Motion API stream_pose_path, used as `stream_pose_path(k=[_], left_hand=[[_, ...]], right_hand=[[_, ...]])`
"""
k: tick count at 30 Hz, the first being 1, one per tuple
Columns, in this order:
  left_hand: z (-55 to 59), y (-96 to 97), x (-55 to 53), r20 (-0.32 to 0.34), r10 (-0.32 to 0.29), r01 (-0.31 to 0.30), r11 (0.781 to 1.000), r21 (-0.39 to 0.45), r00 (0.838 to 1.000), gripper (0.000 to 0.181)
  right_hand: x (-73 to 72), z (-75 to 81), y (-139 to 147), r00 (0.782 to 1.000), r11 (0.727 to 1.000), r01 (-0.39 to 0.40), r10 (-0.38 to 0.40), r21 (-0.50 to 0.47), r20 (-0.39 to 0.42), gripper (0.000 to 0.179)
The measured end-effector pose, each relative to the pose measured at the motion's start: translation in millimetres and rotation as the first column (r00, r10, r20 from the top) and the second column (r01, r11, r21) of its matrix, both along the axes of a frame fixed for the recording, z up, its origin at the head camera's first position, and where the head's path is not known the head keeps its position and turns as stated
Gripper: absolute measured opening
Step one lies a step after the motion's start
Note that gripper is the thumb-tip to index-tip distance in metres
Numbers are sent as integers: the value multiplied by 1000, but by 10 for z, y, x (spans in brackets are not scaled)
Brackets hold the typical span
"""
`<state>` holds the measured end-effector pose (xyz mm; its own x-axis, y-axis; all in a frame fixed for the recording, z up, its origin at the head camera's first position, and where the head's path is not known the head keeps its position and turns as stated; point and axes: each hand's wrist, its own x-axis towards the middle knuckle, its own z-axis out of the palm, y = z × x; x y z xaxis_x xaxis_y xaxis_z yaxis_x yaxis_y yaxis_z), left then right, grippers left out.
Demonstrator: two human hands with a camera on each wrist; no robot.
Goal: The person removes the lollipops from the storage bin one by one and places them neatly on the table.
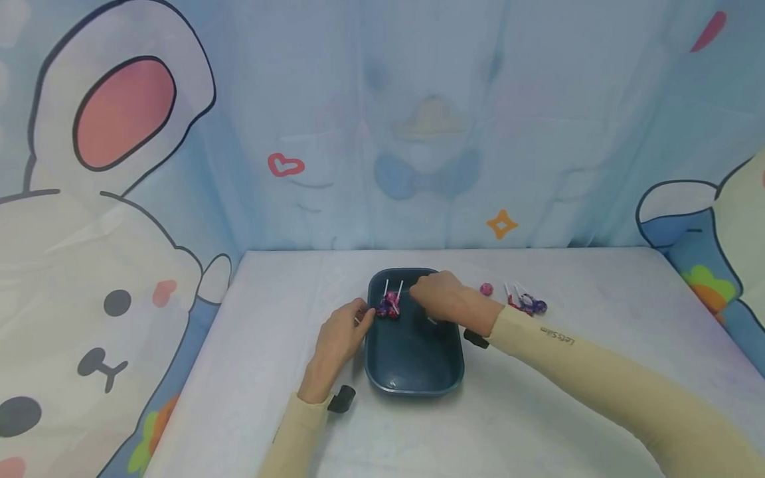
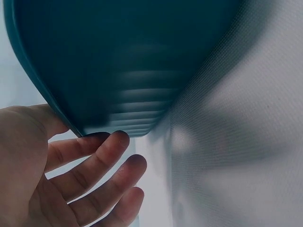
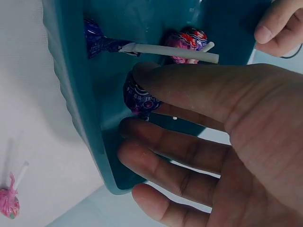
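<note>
A dark teal tray (image 1: pixel 412 365) lies on the table in front of me. At its left rim, my left hand (image 1: pixel 343 335) holds the edge between thumb and forefinger, the other fingers spread loosely outside. My right hand (image 1: pixel 442 299) reaches over the tray's right side. In the right wrist view, its thumb and forefinger pinch a purple-wrapped lollipop (image 3: pixel 138 97) by the ball, low inside the tray. Another purple lollipop (image 3: pixel 94 40) lies by the tray wall, stick pointing inward. Several pink and purple lollipops (image 1: pixel 391 302) sit together at the tray's far left.
On the table to the right of the tray is a pink lollipop (image 1: pixel 487 289). Farther right lies a small group of red and purple lollipops (image 1: pixel 528 304). A printed blue curtain (image 1: pixel 335 119) hangs behind the white table (image 1: pixel 287 292).
</note>
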<state>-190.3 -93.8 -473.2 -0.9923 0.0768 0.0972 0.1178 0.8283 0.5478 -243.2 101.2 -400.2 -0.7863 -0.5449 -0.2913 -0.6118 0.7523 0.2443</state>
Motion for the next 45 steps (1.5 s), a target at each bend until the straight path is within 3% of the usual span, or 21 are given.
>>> stream_pose_path(k=[11, 29, 35, 45], left_hand=[[7, 4, 13, 8, 3, -3, 1000, -6, 1000, 25], [25, 10, 13, 13, 5, -5, 1000, -10, 1000, 27], [22, 12, 3, 19, 6, -6, 1000, -8, 1000, 26], [14, 2, 8, 17, 0, 0, 1000, -4, 1000, 27]], right_hand=[[1, 64, 103, 999, 998, -15, 13, -57, -34, 11], [85, 208, 384, 1000, 987, 6, -6, -160, 3, 10], [111, 275, 558, 1000, 975, 10, -7, -224, 15, 10], [156, 248, 776, 1000, 942, 25, -19, -334, 21, 14]])
